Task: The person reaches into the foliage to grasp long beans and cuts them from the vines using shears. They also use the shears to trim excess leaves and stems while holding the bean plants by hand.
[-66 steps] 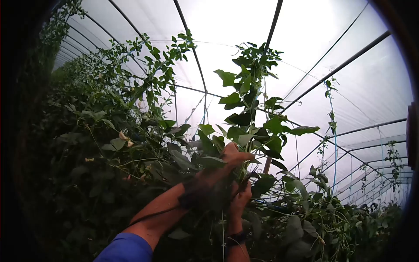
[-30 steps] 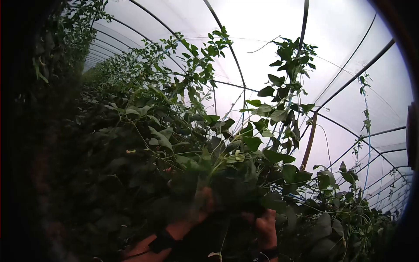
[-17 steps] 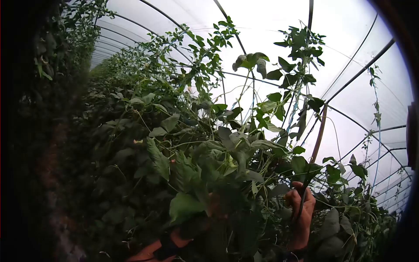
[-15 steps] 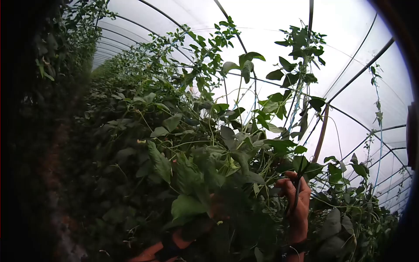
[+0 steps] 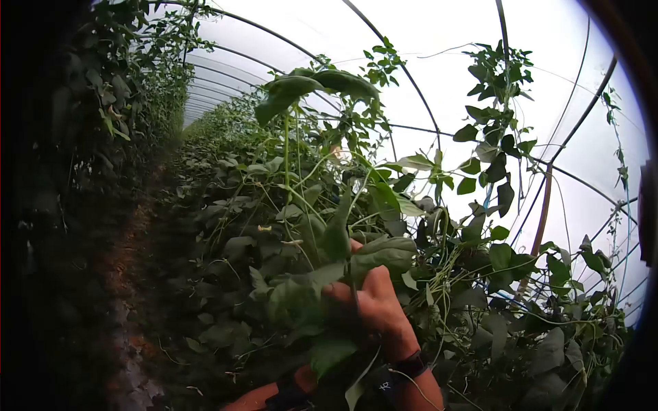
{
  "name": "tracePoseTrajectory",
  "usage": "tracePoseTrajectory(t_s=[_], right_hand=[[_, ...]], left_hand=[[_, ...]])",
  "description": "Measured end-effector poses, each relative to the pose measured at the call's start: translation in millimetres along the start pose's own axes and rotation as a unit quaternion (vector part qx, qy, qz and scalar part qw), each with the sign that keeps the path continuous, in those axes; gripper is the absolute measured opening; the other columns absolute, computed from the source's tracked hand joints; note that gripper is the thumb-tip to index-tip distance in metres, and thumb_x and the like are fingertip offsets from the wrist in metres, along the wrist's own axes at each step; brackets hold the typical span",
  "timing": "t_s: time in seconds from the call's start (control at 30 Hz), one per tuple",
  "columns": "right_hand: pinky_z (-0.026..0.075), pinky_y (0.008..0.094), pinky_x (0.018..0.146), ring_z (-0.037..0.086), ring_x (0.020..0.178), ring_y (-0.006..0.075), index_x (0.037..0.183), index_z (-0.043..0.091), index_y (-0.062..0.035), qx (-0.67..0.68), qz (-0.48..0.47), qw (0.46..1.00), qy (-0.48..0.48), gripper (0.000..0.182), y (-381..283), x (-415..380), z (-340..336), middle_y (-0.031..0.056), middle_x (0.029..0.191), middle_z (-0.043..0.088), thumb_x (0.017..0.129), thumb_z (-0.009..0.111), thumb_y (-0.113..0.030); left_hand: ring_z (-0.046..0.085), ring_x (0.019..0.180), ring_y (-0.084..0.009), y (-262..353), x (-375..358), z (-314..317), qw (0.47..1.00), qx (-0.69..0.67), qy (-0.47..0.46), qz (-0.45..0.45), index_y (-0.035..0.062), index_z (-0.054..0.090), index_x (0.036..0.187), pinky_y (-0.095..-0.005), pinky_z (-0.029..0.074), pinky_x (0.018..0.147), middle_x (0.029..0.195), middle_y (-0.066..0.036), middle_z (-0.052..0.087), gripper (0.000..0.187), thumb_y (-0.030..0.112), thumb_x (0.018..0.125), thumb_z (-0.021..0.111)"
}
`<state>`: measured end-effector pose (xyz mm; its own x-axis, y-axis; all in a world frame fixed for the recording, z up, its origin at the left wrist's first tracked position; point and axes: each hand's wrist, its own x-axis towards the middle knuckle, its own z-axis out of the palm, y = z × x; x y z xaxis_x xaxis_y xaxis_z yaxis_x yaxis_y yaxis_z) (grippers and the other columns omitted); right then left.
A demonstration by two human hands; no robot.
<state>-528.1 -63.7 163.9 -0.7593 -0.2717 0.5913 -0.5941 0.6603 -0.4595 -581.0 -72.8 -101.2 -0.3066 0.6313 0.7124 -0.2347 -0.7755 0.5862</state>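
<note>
My right hand is in the lower middle, its fingers closed round a dark, thin vine stem among broad green leaves. A dark band circles its wrist. My left hand is lower and further left, largely hidden behind leaves and shadow. Only part of it shows above a dark wristband, so its fingers cannot be made out. A tall leafy shoot rises above my hands, with large drooping leaves at its top.
Dense vines run back along the row. A brown soil path lies to the left, with more plants beyond. Climbing vines and a wooden pole stand at the right, under dark curved frame bars and pale sheeting.
My right hand has moved left and slightly down, nearer my left arm. The view has shifted, showing more of the soil path, and the tall leafy shoot now appears larger above my hands.
</note>
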Motion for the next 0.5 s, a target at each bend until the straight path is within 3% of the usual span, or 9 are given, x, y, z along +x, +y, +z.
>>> tracePoseTrajectory(t_s=[0.07, 0.17, 0.27, 0.3, 0.5], right_hand=[[0.050, 0.0333, 0.073, 0.065, 0.084, 0.0262, 0.124, 0.045, 0.0006, -0.173, -0.138, 0.974, -0.050, 0.057, -4, -7, 27, 0.0164, 0.095, 0.065, 0.075, 0.072, -0.012], [0.048, 0.0350, 0.069, 0.063, 0.079, 0.0358, 0.117, 0.052, -0.0023, -0.176, -0.085, 0.975, -0.100, 0.046, 7, -19, 58, 0.0197, 0.090, 0.064, 0.075, 0.068, -0.013], [0.050, 0.0332, 0.071, 0.066, 0.081, 0.0312, 0.114, 0.057, -0.0019, -0.201, -0.037, 0.967, -0.153, 0.039, 4, -30, 69, 0.0182, 0.092, 0.065, 0.077, 0.066, -0.010], [0.050, 0.0345, 0.066, 0.063, 0.073, 0.0350, 0.112, 0.058, -0.0027, -0.220, -0.060, 0.962, -0.152, 0.040, 8, -33, 70, 0.0187, 0.083, 0.064, 0.075, 0.068, -0.012], [0.048, 0.0387, 0.061, 0.061, 0.067, 0.0358, 0.106, 0.061, -0.0083, -0.256, -0.030, 0.956, -0.137, 0.035, 46, -52, 68, 0.0166, 0.070, 0.063, 0.073, 0.067, -0.018]], left_hand=[[0.053, 0.075, -0.0160, 4, -19, -2, 0.999, 0.037, 0.015, -0.008, 0.0083, 0.055, 0.106, -0.0343, 0.044, 0.074, 0.085, -0.003, 0.058, 0.031, 0.033, 0.088, 0.059], [0.054, 0.076, -0.0162, 4, -47, -5, 0.993, 0.103, 0.053, -0.022, 0.0082, 0.056, 0.107, -0.0346, 0.044, 0.075, 0.086, -0.003, 0.058, 0.032, 0.033, 0.087, 0.060], [0.054, 0.077, -0.0164, 4, -72, -12, 0.980, 0.167, 0.099, -0.039, 0.0082, 0.056, 0.108, -0.0349, 0.044, 0.076, 0.087, -0.003, 0.059, 0.033, 0.034, 0.086, 0.061], [0.054, 0.078, -0.0164, 4, -79, -14, 0.974, 0.188, 0.116, -0.045, 0.0082, 0.056, 0.108, -0.0350, 0.044, 0.076, 0.088, -0.003, 0.059, 0.034, 0.034, 0.086, 0.061], [0.056, 0.080, -0.0168, 23, -92, -34, 0.917, 0.313, 0.229, -0.090, 0.0082, 0.056, 0.110, -0.0355, 0.045, 0.078, 0.090, -0.004, 0.060, 0.036, 0.034, 0.085, 0.063]])
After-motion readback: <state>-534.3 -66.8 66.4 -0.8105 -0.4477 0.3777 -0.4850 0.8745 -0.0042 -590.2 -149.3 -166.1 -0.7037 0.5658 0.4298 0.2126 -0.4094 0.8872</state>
